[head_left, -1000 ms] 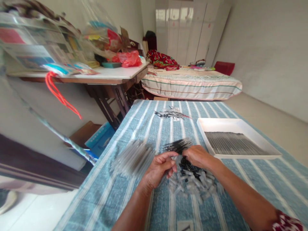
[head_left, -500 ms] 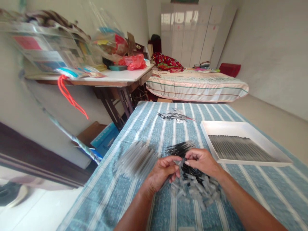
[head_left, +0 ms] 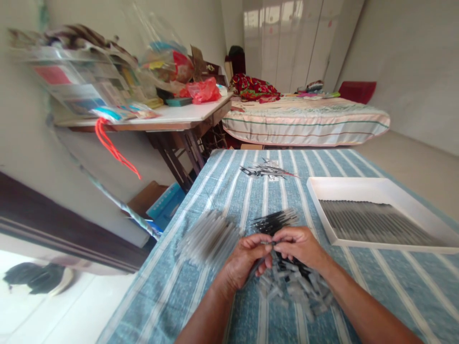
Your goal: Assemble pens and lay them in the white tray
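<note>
L hand is curled palm-in, thumb & forefinger pinching a small dark piece; R hand grips the same bit from its side, thumb vs. forefinger, so the tips meet nose to nose. Neither hand is released. Something slim & dark, prob. a pen barrel, runs under the L palm, but fingers hide most of it; can't tell if it's joined to the piece.

What's changed: approx. 1 s ago R hand was down at the black small parts; ½ s ago its tips were up by the L ones w/ a slight gap; now gap's closed. Judging by that, picking up is over for this piece & it's now two-handed fitting or aligning; whether it's seated, can't tell.

Piece sits just above the heap of clear & black caps, near side of the black pen refills. Pale translucent tubes lie L of the hands, apart from the caps. White tray, off R, holds a neat row of dark-grey pens. Loose thin black sticks lie at the far end of the striped cloth.
</note>
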Demonstrator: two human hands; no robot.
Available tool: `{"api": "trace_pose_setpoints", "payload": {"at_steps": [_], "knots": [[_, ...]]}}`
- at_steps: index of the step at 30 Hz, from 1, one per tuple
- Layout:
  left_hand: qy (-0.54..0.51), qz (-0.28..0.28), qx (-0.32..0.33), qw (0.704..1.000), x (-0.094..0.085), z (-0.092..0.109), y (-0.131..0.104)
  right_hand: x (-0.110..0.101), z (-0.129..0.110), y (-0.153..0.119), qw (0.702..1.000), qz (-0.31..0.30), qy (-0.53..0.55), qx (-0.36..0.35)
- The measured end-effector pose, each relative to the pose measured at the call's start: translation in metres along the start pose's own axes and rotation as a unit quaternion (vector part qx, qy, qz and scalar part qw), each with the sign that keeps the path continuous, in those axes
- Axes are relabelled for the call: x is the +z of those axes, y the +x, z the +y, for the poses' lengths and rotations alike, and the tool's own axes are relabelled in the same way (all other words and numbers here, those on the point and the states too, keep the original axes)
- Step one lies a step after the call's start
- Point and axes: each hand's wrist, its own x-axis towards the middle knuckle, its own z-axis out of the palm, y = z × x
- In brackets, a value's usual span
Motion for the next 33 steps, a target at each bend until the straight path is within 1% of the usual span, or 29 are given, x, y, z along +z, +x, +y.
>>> {"api": "trace_pose_setpoints", "payload": {"at_steps": [3,6,8,12,15,17,18,20,22,24,26,28,33], "knots": [[-0.004,0.004,-0.014,1.000,0.001,0.000,0.000,-0.001,-0.002,-0.001,1.000,-0.006,-0.019,-0.011],[-0.002,0.003,-0.024,1.000,0.002,0.002,0.000,-0.001,-0.009,-0.001,0.996,-0.008,-0.078,-0.052],[0.006,0.008,-0.026,1.000,0.002,0.003,-0.001,-0.002,-0.015,-0.001,0.987,0.001,-0.138,-0.085],[0.017,0.020,-0.031,0.999,0.004,0.006,-0.002,-0.001,-0.027,-0.002,0.959,0.011,-0.244,-0.146],[0.030,0.025,-0.031,0.999,0.005,0.007,-0.004,0.001,-0.033,-0.004,0.940,0.011,-0.286,-0.184],[0.037,0.022,-0.027,0.999,0.005,0.008,-0.004,0.002,-0.036,-0.005,0.937,0.001,-0.287,-0.198],[0.037,0.019,-0.025,0.999,0.005,0.008,-0.004,0.002,-0.037,-0.005,0.941,-0.003,-0.276,-0.196],[0.031,0.011,-0.017,0.999,0.004,0.007,-0.005,0.001,-0.036,-0.005,0.958,0.000,-0.233,-0.167],[0.021,0.004,-0.004,1.000,0.003,0.007,-0.005,0.000,-0.034,-0.004,0.981,0.014,-0.153,-0.115],[0.011,-0.002,0.014,1.000,0.002,0.007,-0.006,-0.002,-0.030,-0.004,0.997,0.019,-0.048,-0.059],[0.001,-0.006,0.030,1.000,0.001,0.007,-0.006,-0.003,-0.028,-0.003,0.999,0.012,0.044,-0.020],[-0.003,-0.010,0.041,0.999,0.001,0.007,-0.006,-0.003,-0.026,-0.003,0.996,0.004,0.093,0.000],[0.003,-0.015,0.054,0.998,0.001,0.007,-0.005,-0.002,-0.022,-0.002,0.993,0.001,0.118,-0.008]]}}
